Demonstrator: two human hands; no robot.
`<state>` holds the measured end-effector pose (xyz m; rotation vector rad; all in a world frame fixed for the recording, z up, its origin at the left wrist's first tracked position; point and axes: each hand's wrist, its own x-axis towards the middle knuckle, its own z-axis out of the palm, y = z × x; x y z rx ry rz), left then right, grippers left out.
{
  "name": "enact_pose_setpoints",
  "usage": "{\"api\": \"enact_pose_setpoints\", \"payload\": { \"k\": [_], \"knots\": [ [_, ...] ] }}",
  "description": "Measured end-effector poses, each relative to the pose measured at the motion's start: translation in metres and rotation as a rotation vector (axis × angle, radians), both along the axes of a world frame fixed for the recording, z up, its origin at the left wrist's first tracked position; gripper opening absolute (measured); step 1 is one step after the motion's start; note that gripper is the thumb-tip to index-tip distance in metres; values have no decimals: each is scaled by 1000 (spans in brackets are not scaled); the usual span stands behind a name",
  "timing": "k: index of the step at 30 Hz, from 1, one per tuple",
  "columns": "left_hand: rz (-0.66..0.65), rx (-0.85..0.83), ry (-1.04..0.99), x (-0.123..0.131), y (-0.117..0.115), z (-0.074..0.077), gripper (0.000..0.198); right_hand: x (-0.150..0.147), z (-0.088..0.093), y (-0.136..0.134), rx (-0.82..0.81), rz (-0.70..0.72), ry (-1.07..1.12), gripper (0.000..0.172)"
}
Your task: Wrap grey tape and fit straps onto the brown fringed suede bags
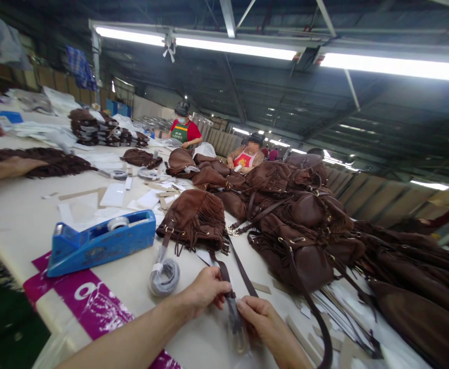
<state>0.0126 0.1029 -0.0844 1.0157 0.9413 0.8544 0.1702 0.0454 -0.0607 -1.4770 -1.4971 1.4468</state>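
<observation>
My left hand (209, 291) pinches a dark brown strap (224, 271) near the bottom centre. Close on its right, my right hand (260, 320) has its thumb and fingers closed on clear plastic wrap (236, 323) around the strap's lower end, where a metal buckle shows through. Just beyond the hands lies a fringed brown bag (195, 218), from which straps run toward me. A coiled, plastic-wrapped strap (165, 277) rests left of my left hand.
A blue tape dispenser (101, 243) stands on the white table (5, 205) at left. Many brown bags (304, 220) are heaped at right. Another person's hand (26, 165) touches fringed pieces at far left. Two people work beyond the table.
</observation>
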Motion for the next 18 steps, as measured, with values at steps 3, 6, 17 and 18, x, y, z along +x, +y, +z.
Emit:
{"api": "enact_pose_setpoints", "payload": {
  "k": [3, 6, 17, 18],
  "knots": [
    [15, 26, 18, -1, 0, 0, 16, 2, -8, 4, 62, -18, -80, 52],
    [40, 60, 43, -1, -1, 0, 15, 2, -15, 7, 129, -41, -175, 49],
    [56, 74, 118, -2, 2, -2, 14, -5, -3, -2, 609, -41, -516, 26],
    [55, 70, 122, -2, 2, -2, 13, -5, -3, -2, 623, -51, -497, 25]
  ]
}}
